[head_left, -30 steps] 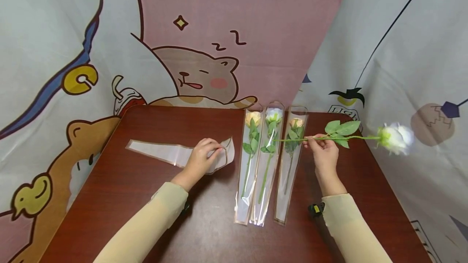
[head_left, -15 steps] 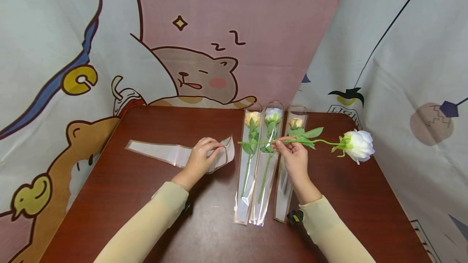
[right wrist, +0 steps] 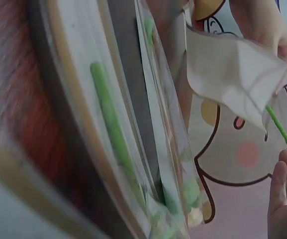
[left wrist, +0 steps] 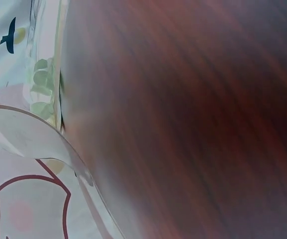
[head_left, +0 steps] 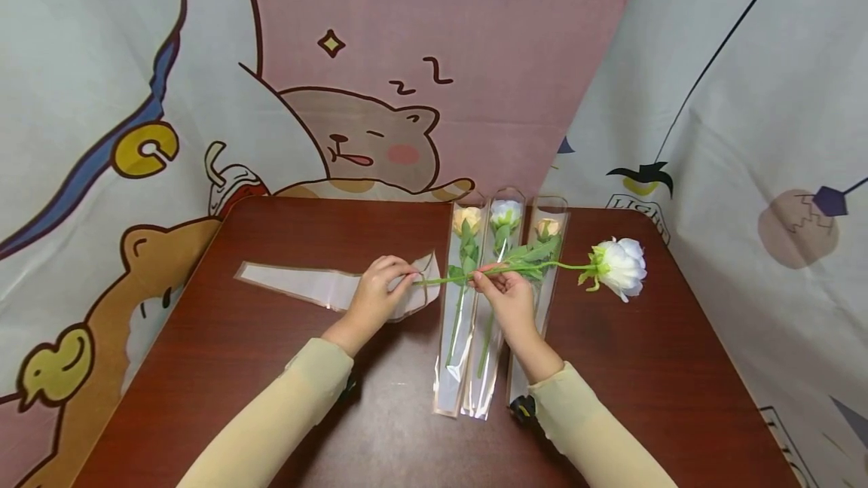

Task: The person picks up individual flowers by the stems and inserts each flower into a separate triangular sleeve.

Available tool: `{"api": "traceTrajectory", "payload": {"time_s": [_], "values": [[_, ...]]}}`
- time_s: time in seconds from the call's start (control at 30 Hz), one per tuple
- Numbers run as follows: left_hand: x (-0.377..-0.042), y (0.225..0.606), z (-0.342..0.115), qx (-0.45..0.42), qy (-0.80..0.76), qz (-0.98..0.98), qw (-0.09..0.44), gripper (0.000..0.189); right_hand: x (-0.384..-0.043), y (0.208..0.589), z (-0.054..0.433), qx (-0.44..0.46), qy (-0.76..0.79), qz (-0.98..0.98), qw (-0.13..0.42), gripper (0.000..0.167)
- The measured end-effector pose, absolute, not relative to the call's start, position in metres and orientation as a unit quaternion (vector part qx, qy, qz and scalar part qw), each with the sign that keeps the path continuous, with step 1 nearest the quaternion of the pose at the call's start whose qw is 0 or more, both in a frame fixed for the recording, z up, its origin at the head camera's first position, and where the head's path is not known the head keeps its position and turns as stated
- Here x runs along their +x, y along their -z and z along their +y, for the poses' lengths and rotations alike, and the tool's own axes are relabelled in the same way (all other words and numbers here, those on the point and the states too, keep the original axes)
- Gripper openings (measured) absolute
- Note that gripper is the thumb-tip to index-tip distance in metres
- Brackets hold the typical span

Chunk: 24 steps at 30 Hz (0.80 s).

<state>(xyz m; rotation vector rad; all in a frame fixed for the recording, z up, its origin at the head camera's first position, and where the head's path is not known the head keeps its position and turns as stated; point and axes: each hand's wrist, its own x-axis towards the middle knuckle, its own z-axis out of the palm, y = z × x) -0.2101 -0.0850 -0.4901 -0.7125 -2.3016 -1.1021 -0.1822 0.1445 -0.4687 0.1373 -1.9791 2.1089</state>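
Observation:
My left hand [head_left: 377, 296] pinches the open, wide end of a flower sleeve [head_left: 288, 282], white with a brown-edged border, lying on the table. My right hand [head_left: 510, 301] pinches the green stem of a white artificial rose [head_left: 620, 268], held level with its bloom to the right. The stem's cut end is at the sleeve's mouth. In the right wrist view the stem [right wrist: 283, 132] meets the lifted sleeve mouth [right wrist: 218, 64]; whether its tip is inside, I cannot tell. The left wrist view shows the sleeve's curved rim [left wrist: 34, 119] and only a sliver of fingers.
Three sleeved flowers lie side by side beneath the right hand and stem: a peach one [head_left: 466, 219] at left, a white one [head_left: 505, 212] in the middle and another peach one [head_left: 548, 227] at right. The brown table [head_left: 400, 428] meets printed cloth behind.
My right hand has moved left with the white rose, bringing the stem end from over the sleeved flowers to the sleeve's mouth. The left hand has stayed nearly still, holding the sleeve.

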Motion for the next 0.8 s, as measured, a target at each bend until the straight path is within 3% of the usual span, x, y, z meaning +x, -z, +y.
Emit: {"api": "traceTrajectory", "payload": {"time_s": [0.27, 0.8], "values": [[-0.208, 0.488, -0.078, -0.271, 0.410, -0.835, 0.248, 0.006, -0.181, 0.471, 0.125, 0.036, -0.714, -0.691, 0.105, 0.015], [-0.207, 0.488, -0.075, -0.252, 0.432, -0.829, 0.250, 0.008, -0.181, 0.470, 0.111, -0.012, -0.747, -0.649, 0.141, 0.015]]}}
